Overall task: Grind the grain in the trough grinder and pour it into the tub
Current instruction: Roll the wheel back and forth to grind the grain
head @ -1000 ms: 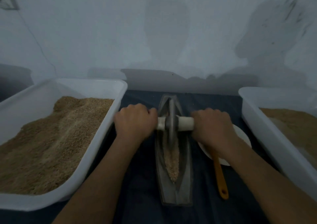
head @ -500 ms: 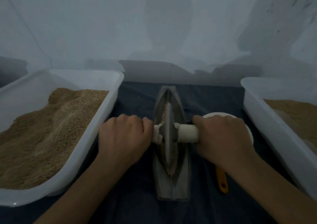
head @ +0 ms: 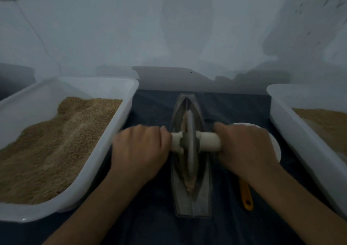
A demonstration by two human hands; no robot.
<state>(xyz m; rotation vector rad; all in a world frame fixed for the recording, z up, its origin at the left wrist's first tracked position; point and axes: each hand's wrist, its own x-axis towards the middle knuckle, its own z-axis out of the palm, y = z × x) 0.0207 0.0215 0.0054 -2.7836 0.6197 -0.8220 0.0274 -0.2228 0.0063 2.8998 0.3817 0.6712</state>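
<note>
Grain (head: 188, 179) lies along the groove of the trough grinder (head: 189, 197), mid-counter between two tubs. The wheel (head: 190, 141) stands upright in it. The left hand (head: 139, 151) and right hand (head: 244, 151) each grip the white axle (head: 209, 141). Best to press evenly, roll the full length, and keep the wheel vertical so nothing spills.

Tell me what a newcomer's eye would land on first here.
First, the two hands at centre: the left hand and right hand each grip one end of the white handle, whose metal wheel stands in the boat-shaped trough on the dark cloth. Next, the big white tub heaped with tan grain on the left, and a second tub at the right edge.
</note>
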